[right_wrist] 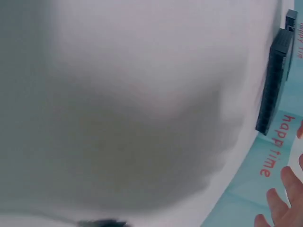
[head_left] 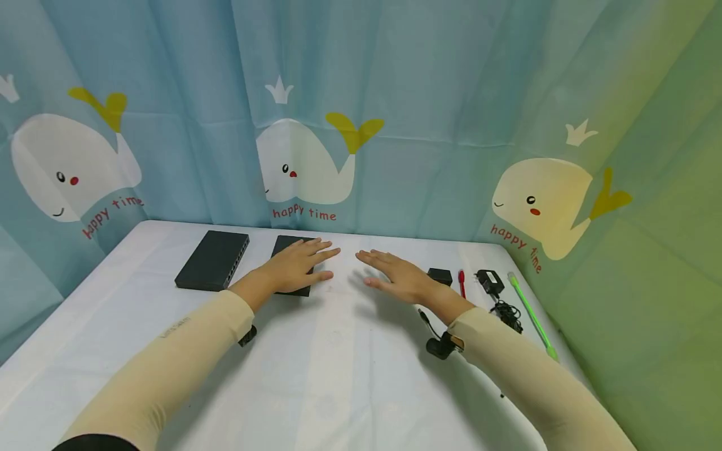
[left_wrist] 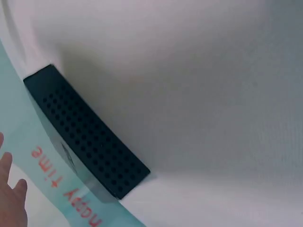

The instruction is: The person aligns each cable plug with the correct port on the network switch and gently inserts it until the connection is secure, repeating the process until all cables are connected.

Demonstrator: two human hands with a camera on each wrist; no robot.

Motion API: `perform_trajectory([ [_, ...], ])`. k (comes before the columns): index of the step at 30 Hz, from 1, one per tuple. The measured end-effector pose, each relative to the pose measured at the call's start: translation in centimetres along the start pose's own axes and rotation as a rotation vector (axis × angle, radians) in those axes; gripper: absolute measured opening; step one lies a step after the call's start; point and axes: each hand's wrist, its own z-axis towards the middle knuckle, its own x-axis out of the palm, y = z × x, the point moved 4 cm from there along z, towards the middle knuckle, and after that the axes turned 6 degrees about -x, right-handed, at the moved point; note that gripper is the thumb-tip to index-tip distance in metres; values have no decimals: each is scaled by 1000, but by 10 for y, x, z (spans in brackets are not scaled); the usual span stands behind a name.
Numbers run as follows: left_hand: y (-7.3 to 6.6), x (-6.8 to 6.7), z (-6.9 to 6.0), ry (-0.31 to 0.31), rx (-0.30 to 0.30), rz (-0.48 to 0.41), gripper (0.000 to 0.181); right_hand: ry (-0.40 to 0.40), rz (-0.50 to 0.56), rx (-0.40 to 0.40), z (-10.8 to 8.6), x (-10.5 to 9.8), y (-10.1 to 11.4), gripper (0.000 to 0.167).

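My left hand (head_left: 296,266) is held with its fingers extended above a flat black box (head_left: 284,243), partly covering it in the head view. In the left wrist view, a side of a black box (left_wrist: 87,135) shows rows of round holes, with that hand's fingers at the lower left edge. My right hand (head_left: 403,279) hovers over the white table, fingers straight and holding nothing. A shadow lies below it. Near its wrist are a small black block (head_left: 440,275) and a thin black cable end (head_left: 424,317), both partly hidden by the arm.
A larger flat black box with a row of ports (head_left: 213,260) lies at left. On the right are a slim red-handled item (head_left: 462,283), a black power adapter (head_left: 489,282) with its bundled cable (head_left: 507,315), and a green stick (head_left: 533,316). A printed curtain (head_left: 429,181) hangs behind the table.
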Motion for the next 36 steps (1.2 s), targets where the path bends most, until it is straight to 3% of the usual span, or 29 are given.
perform_trajectory([
  [8,25,-14,-3,-76,-139,-145,57,-76,127,44,18,0,8,61],
  [15,46,-20,-10,-124,-248,-250,61,-150,332,33,30,4,19,63],
  [26,75,-10,-16,-203,-400,-585,56,-216,661,76,51,21,39,52],
  [32,85,-5,-17,-215,-472,-651,54,-237,733,79,58,27,59,51],
  [36,91,-1,-19,-201,-546,-759,54,-286,756,95,66,35,66,50],
])
